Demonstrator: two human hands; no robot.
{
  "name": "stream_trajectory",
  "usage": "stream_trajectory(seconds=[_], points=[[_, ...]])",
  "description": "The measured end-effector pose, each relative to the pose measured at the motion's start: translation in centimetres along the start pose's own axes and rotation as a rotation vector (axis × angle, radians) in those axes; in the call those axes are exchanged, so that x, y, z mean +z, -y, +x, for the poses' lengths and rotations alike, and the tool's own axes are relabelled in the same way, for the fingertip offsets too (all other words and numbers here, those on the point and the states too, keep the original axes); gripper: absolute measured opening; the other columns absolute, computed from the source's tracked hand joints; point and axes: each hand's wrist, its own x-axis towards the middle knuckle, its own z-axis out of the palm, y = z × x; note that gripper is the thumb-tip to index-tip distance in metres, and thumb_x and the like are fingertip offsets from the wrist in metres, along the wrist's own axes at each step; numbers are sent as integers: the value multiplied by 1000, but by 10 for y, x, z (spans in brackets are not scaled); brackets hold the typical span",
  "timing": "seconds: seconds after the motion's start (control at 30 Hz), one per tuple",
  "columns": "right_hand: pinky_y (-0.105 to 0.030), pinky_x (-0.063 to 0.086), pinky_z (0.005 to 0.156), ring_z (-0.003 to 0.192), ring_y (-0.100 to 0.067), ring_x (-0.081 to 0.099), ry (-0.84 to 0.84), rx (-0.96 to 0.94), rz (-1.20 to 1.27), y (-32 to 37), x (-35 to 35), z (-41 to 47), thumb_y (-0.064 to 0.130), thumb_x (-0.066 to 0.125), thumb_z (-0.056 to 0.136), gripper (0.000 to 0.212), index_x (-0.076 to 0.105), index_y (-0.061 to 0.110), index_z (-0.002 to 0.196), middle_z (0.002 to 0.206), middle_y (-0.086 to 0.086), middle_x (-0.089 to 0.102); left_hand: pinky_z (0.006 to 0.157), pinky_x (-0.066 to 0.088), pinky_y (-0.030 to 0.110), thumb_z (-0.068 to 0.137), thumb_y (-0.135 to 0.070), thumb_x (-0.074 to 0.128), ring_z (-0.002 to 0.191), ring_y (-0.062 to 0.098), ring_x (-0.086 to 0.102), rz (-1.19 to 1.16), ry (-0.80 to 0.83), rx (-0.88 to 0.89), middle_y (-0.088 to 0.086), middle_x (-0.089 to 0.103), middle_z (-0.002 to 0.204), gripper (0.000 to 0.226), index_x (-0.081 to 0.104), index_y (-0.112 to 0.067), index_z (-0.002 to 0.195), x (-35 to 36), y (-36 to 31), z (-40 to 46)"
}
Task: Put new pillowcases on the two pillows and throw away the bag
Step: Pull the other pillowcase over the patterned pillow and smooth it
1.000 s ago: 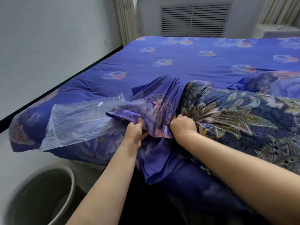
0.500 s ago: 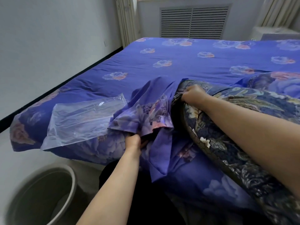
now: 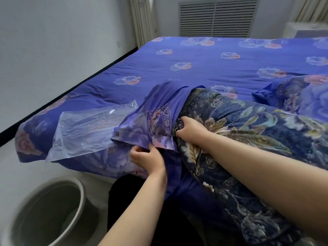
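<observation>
Gripping one dark floral pillow [image 3: 239, 139] at its near end with right hand [image 3: 190, 129], fingers curled into fabric. Pinching hem of one purple pillowcase [image 3: 150, 121], lying just left of pillow, with left hand [image 3: 147, 158]. Lying left of pillowcase on bed [image 3: 204, 68]: one clear bag [image 3: 85, 132]. Sitting beyond pillow: a second pillow [image 3: 301, 96]. Standing on floor below bag: one bin [image 3: 49, 215].

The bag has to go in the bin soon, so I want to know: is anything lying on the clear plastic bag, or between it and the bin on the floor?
Yes: the blue floral pillowcase overlaps the clear plastic bag at its right end. Nothing visible blocks the grey round bin below.
</observation>
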Motion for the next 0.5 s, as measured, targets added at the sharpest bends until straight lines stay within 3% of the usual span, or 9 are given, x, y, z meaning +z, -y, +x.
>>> stream_trajectory(seconds=[0.07, 0.13, 0.2, 0.27, 0.33, 0.43, 0.5], points=[[-34, 46, 83, 103, -27, 56, 125, -84, -151, 9, -7, -6, 39, 60, 85, 44, 49, 11, 117, 114, -6, 58, 88, 37, 27, 85, -18, 58, 97, 32, 50, -47, 7, 389, 19, 54, 105, 32, 54, 5, 107, 0, -11, 10], [-33, 46, 81, 96, -22, 58, 252, -158, -258, 15, -28, -9, 52, 60, 83, 51, 53, 11, 113, 105, -2, 59, 87, 43, 28, 86, -44, 52, 97, 21, 53, -25, 377, 540, 5, 55, 107, 43, 54, -8, 111, 5, -35, 19], [-33, 48, 77, 85, -17, 60, 272, -190, -200, 14, -55, -6, 48, 61, 85, 43, 63, 10, 105, 95, -7, 66, 93, 44, 35, 79, -59, 54, 106, 20, 52, 285, 709, 590, 3, 55, 115, 60, 50, -15, 119, 19, -50, 24], [-36, 52, 73, 78, -17, 61, 95, -158, 22, 6, -79, 6, 39, 61, 87, 36, 67, 8, 103, 95, -12, 70, 97, 40, 39, 84, -51, 56, 113, 26, 47, 652, 724, 763, 8, 53, 120, 52, 53, -15, 122, 29, -54, 23], [-35, 49, 75, 90, -22, 60, -153, -93, 42, -14, -101, 23, 40, 59, 89, 37, 63, 11, 112, 108, -8, 65, 93, 40, 38, 91, -31, 54, 109, 30, 50, 696, 652, 859, 10, 57, 114, 28, 62, -13, 111, 33, -55, 22], [-48, 36, 103, 130, -34, 37, -246, 80, -358, -57, -124, 44, 65, 53, 83, 70, 41, 24, 139, 144, -10, 39, 75, 42, 29, 90, -14, 53, 83, 23, 56, 344, 602, 927, 7, 63, 86, 12, 62, -8, 87, 25, -57, 19], [-53, 30, 108, 135, -38, 31, -180, 242, -413, -85, -125, 50, 89, 43, 63, 109, 22, 23, 148, 152, -11, 28, 62, 35, 20, 93, -12, 48, 65, 11, 47, 115, 618, 800, 2, 55, 69, 18, 53, -10, 76, 14, -60, 4]])
